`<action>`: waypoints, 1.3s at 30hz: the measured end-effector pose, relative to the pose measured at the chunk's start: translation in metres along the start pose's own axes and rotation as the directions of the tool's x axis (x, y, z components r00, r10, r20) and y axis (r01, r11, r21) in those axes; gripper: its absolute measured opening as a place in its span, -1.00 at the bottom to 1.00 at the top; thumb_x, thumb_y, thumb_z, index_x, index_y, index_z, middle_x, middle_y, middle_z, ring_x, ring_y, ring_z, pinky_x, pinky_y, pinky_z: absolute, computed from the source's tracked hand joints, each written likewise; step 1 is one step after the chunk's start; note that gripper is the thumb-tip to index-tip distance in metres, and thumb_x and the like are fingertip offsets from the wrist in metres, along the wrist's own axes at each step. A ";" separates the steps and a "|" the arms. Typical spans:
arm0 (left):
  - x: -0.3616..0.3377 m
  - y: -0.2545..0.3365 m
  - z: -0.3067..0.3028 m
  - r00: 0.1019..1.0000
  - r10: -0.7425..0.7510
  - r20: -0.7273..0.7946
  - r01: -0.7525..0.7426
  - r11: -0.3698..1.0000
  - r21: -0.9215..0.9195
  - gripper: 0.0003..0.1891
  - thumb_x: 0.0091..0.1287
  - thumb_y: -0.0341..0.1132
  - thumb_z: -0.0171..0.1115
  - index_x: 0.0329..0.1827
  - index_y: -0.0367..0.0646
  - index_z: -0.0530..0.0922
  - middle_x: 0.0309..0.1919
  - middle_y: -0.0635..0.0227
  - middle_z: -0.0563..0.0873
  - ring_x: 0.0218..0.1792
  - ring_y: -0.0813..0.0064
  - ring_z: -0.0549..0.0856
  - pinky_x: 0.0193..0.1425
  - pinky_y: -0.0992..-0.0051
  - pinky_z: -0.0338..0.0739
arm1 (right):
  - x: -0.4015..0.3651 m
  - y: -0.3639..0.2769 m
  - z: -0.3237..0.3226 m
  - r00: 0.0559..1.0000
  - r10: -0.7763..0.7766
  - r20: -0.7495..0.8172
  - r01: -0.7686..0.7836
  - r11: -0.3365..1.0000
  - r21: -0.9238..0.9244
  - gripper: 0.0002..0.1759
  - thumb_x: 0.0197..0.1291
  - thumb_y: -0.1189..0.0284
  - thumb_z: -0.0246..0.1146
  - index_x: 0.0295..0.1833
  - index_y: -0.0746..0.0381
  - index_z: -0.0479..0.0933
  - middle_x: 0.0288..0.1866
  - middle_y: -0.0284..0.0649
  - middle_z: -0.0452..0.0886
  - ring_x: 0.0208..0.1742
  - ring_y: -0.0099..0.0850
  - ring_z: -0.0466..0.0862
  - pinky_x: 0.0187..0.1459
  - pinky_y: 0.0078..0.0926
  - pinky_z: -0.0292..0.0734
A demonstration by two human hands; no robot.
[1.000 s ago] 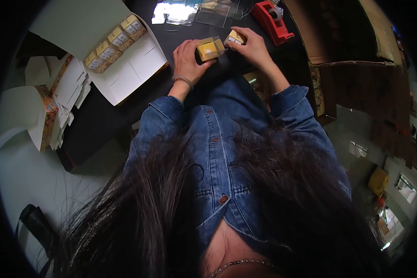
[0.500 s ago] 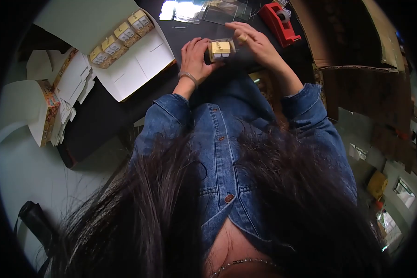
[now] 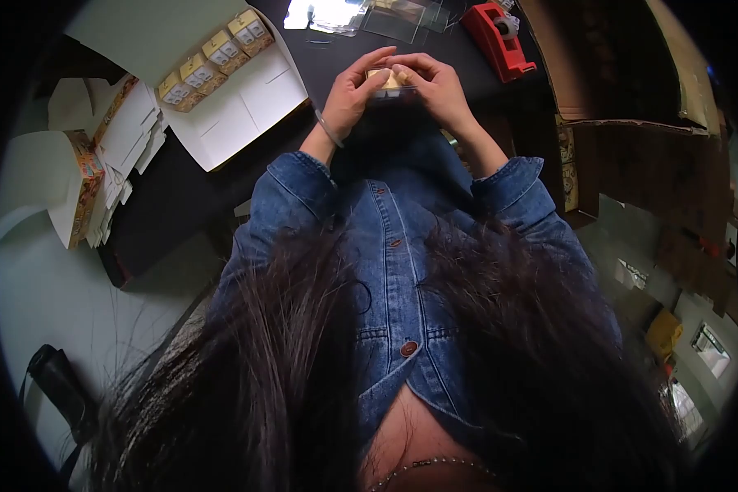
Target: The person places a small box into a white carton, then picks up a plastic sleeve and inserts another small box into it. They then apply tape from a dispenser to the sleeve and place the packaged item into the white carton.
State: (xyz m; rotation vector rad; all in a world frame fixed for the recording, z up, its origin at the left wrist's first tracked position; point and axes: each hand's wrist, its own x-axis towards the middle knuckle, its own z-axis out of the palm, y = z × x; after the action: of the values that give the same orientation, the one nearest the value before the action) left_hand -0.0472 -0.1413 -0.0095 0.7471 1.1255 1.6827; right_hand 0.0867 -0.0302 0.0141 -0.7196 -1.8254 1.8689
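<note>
Above the lap, at the near side of a black table, both hands meet on one small box, yellow on top with a white band below. The left hand grasps it from the left, thumb laid on the upper face and fingers curled around the far side. The right hand grasps it from the right in much the same way, its thumb near the other. A clear edge shows along the near side of the box; it is probably a plastic sleeve, but the fingers cover too much to be sure.

To the left lies a white tray with its lid raised; four more boxes of the same kind stand in a slanting row inside it, along the lid side. Further left, a pile of folded cartons leans near the table's edge. Beyond the hands, clear sheets lie flat, some catching strong light. Beside them, on the right, sits a red tape dispenser with a roll in it, and next to that a large cardboard box. A bracelet circles the left wrist
</note>
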 end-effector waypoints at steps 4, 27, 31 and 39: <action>-0.005 -0.004 -0.012 0.982 0.092 0.166 -0.099 0.995 0.033 -0.53 0.31 -0.28 0.30 0.30 -0.10 0.53 0.05 0.38 0.68 0.04 0.53 0.64 0.20 0.55 0.50 | 0.001 -0.014 -0.002 0.983 -0.183 0.032 0.185 0.949 -0.256 -0.77 0.34 0.48 0.21 0.05 0.24 0.64 -0.06 -0.26 0.67 -0.12 -0.51 0.67 -0.08 -0.59 0.59; -0.007 -0.015 -0.027 0.981 0.033 0.191 -0.139 0.806 0.575 -0.42 0.11 -0.23 0.49 0.21 -0.14 0.51 0.04 0.30 0.68 0.11 0.41 0.64 0.27 0.41 0.47 | 0.015 -0.035 -0.009 0.939 0.005 0.343 0.130 0.920 -0.370 -0.74 0.27 0.32 0.31 0.04 0.07 0.73 0.22 -0.24 0.60 0.22 -0.34 0.57 0.23 -0.40 0.48; -0.005 -0.017 -0.029 0.980 0.029 0.195 -0.141 0.795 0.589 -0.40 0.09 -0.21 0.50 0.22 -0.12 0.52 0.06 0.31 0.68 0.13 0.40 0.64 0.29 0.40 0.46 | 0.029 -0.026 -0.011 0.914 0.133 0.383 0.010 0.937 -0.349 -0.66 0.25 0.33 0.33 0.14 0.10 0.67 0.25 -0.24 0.60 0.22 -0.36 0.59 0.25 -0.40 0.48; -0.010 -0.033 0.020 0.884 0.385 -0.267 -0.150 0.773 0.617 -0.26 0.06 -0.37 0.44 0.37 -0.15 0.36 0.21 0.11 0.58 0.25 0.15 0.56 0.38 0.28 0.37 | -0.006 -0.039 0.021 0.980 -0.174 -0.096 0.023 0.576 -0.817 -0.29 0.10 -0.02 0.41 0.16 0.28 0.39 0.01 0.03 0.51 -0.01 -0.08 0.63 -0.01 -0.23 0.59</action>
State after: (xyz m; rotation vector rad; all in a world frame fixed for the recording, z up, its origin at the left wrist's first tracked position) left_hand -0.0138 -0.1391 -0.0320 1.0293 1.9479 1.7797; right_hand 0.0758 -0.0485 0.0537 -0.9882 -2.5279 0.7449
